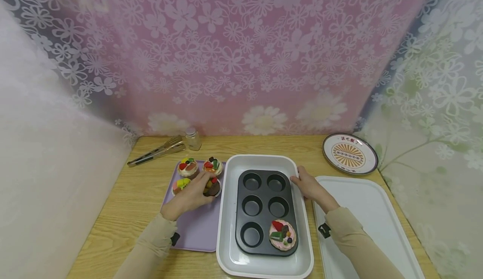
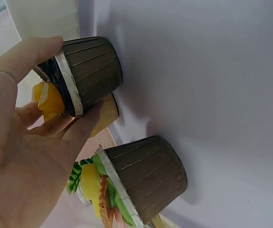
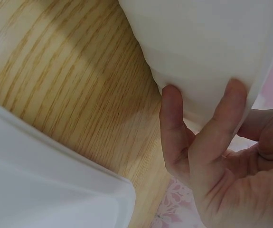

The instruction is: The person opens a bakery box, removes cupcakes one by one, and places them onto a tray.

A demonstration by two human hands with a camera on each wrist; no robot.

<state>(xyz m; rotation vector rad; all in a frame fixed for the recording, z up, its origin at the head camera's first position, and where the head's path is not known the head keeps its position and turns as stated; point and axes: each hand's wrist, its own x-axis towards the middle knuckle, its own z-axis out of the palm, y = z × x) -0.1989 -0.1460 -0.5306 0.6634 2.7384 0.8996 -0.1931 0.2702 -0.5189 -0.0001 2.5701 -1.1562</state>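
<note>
My left hand (image 1: 192, 196) grips a cupcake (image 2: 94, 69) with a dark topping and a brown paper cup, fingers and thumb around its rim. It is over the purple tray (image 1: 196, 233), where several other cupcakes stand close by, one with green and yellow topping (image 2: 145, 173) in the left wrist view. My right hand (image 1: 309, 187) holds the right wall of a deep white tray (image 3: 207, 52), fingertips against its outside. Inside that tray lies a black muffin tin (image 1: 265, 194). A pink-topped cupcake (image 1: 282, 235) sits in its near right cup; the other cups are empty.
Metal tongs (image 1: 158, 150) and a small glass jar (image 1: 193, 140) lie and stand at the back left. A patterned plate (image 1: 350, 154) is at the back right. A flat white tray (image 1: 362, 212) lies on the right, partly under my right forearm.
</note>
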